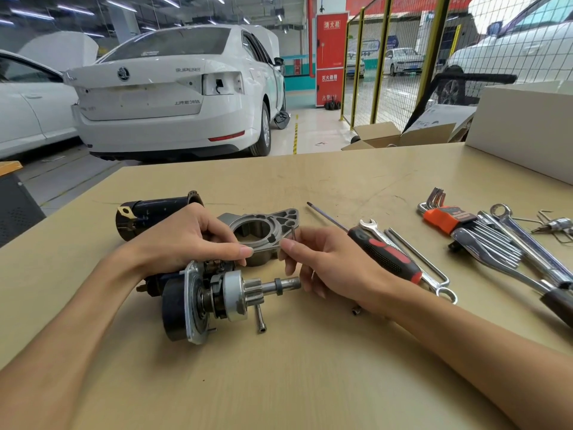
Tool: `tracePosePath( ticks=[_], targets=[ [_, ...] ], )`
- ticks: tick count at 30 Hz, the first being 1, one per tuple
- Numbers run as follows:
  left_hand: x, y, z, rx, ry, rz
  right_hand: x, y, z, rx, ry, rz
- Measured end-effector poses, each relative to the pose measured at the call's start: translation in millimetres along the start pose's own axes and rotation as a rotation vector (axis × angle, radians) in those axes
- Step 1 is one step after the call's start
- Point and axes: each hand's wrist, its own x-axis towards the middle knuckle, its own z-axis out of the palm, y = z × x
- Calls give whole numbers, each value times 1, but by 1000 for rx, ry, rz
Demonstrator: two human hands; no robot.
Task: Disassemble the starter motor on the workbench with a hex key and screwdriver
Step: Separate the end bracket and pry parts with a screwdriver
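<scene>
Fingers: left hand (189, 240) grips housing (266, 231) | right hand (322, 262) pinches pin (293, 232) | 2 loose bolts (259, 321)

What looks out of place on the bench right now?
Two loose fasteners: a bolt lies by the pinion shaft, and a small one is half hidden under the right hand wrist. Both could roll away. The black motor casing lies on its side behind the left hand. Nothing looks damaged.

One head-worn wide-angle cam, aimed fwd/down; workbench (310, 367) seen close, workshop floor and cars beyond.
</scene>
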Motion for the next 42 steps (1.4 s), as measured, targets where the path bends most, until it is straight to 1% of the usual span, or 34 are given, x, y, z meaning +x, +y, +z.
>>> tracePosePath(
  ticks=[3,10,15,18,23,25,28,32,36,38,42],
  targets=[
    [0,-1,0,-15,2,8,0,-1,1,22,7,18],
    [0,-1,-1,-33,8,-5,1,-4,-1,159,2,83],
    [0,1,1,-30,24,-16,1,-2,-3,54,47,104],
    [-1,1,1,-28,26,-31,1,-2,-3,29,39,102],
    [-1,0,0,-36,17,-15,1,0,-2,99,27,62],
    [-1,1,0,-25,1,-3,1,1,-2,87,35,48],
    [-1,1,-1,-19,-16,5,2,0,-1,77,40,55],
    [-1,2,-1,-39,-7,0,1,-3,-1,104,-1,66],
    [-2,2,1,-38,10,-3,0,-4,-1,153,62,108],
    [-1,2,0,-42,15,-3,1,-3,-1,113,83,126],
    [-1,0,-1,-35,6,-9,0,-2,0,28,34,80]
  ],
)
